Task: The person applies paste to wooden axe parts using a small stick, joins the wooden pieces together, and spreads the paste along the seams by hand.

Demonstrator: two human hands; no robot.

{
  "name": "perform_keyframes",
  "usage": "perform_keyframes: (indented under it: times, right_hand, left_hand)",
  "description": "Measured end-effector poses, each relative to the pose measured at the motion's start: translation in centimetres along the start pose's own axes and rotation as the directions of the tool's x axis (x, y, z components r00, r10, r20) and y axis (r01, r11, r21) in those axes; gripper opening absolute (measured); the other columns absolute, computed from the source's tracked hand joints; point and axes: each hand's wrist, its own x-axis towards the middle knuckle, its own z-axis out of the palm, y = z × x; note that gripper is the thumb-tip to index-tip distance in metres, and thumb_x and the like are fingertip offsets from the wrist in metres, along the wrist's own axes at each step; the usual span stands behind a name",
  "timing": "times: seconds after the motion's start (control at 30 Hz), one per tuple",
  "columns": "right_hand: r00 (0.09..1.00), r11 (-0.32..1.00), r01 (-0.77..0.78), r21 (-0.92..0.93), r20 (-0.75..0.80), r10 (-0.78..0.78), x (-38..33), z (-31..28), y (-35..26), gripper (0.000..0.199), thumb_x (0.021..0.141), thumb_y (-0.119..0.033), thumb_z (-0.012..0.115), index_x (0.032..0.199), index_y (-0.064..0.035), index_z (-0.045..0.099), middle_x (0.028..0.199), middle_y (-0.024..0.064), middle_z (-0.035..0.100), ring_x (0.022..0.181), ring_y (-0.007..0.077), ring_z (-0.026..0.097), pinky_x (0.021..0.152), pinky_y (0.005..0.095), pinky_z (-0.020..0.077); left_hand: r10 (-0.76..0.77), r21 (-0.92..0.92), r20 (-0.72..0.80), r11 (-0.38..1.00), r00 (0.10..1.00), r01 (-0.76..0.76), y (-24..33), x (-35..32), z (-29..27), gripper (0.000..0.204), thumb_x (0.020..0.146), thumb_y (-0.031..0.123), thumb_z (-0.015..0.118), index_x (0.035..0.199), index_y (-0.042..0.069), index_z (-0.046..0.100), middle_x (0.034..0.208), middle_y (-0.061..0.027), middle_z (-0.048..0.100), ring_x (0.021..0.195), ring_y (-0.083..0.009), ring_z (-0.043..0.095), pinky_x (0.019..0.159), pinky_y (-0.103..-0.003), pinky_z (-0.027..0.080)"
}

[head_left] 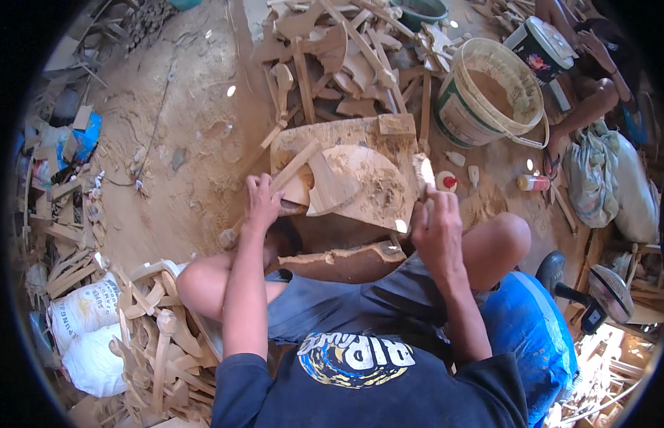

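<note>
A wooden axe (333, 187), with a broad curved blade and a straight handle, lies over a worn wooden board (292, 139) in front of me. My left hand (262, 202) is closed around the end of its handle, at the board's left edge. Under the axe shows a pale rounded patch of the board with wood dust and dark marks. My right hand (437, 222) is closed in a grip at the board's right edge. From it rises a short brush-like tool (423, 170) with a pale, brightly lit end; glare hides its exact kind.
Wood offcuts (339, 57) pile up behind the board. A large dusty bucket (457, 93) stands at the far right, near small bottles (447, 180) and a seated person (596, 93). Carved wooden pieces (164, 342) fill a container at my left. A small fan (610, 292) is at right.
</note>
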Motion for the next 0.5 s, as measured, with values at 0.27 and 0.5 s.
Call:
perform_keyframes:
  times: [0.27,0.5]
  right_hand:
    - [0.961,0.999,0.010,-0.049,-0.275,-0.023,4.9,-8.3,4.0,0.036,0.101,-0.004,0.069,0.135,0.0047,0.061,0.106,0.0238,0.069,0.093,0.0387,0.070,0.086,0.0476,0.0561]
    - [0.909,0.766,-0.203,0.610,-0.174,0.379,4.7,-8.7,5.6,0.029,0.110,-0.008,0.062,0.138,-0.0016,0.062,0.096,-0.0003,0.063,0.073,0.0020,0.051,0.062,0.0217,0.0401]
  left_hand:
    - [-0.041,0.052,-0.335,0.997,0.941,0.062,1.1,1.9,-2.4,0.038,0.103,0.035,0.070,0.125,0.005,0.060,0.112,-0.0222,0.060,0.106,-0.0485,0.064,0.087,-0.056,0.054]
    - [-0.194,-0.861,0.055,0.487,0.979,0.145,5.9,2.3,-5.3,0.060,0.117,0.056,0.040,0.115,0.002,0.067,0.082,-0.0069,0.065,0.057,-0.0206,0.062,0.049,-0.036,0.051]
